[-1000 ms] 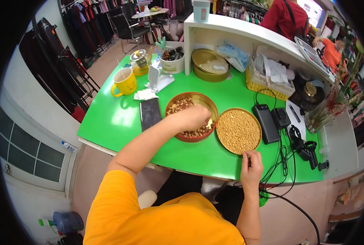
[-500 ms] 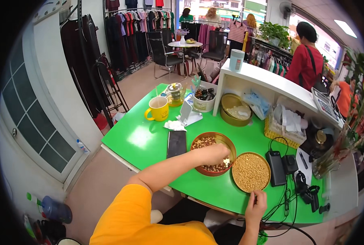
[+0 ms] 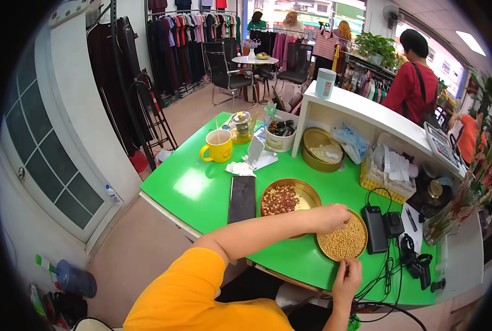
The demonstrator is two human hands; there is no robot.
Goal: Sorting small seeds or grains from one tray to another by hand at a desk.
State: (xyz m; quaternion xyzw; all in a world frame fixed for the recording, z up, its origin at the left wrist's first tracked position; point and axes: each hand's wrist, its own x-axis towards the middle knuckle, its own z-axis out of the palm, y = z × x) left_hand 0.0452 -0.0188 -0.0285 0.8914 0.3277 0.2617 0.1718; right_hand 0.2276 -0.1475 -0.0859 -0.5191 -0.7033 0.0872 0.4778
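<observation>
My left arm reaches across the desk. Its hand (image 3: pixel 331 218) hovers over the upper part of a shallow round gold tray (image 3: pixel 319 250), fingers pinched together; anything between them is too small to see. Pale round beans (image 3: pixel 342 243) fill the tray. At its near edge, my right hand (image 3: pixel 346 277) grips the rim between thumb and fingers. Left of the tray stands a round reddish-gold tin (image 3: pixel 310 195), partly behind my left forearm. Mixed brown, red and pale beans (image 3: pixel 279 200) lie on its left side, and bare bottom shows on its right.
On the green desk (image 3: pixel 193 190) are a black phone (image 3: pixel 242 199), a yellow mug (image 3: pixel 218 146), a glass teapot (image 3: pixel 240 127) and another gold tin (image 3: pixel 323 160). Black adapters (image 3: pixel 374 229) and loose cables (image 3: pixel 388 273) lie right of the tray. A white raised shelf (image 3: pixel 367 105) borders the back.
My left hand has moved right, out of the reddish-gold tin and over the bean tray. My right hand stays at the tray's rim. The view has shifted slightly.
</observation>
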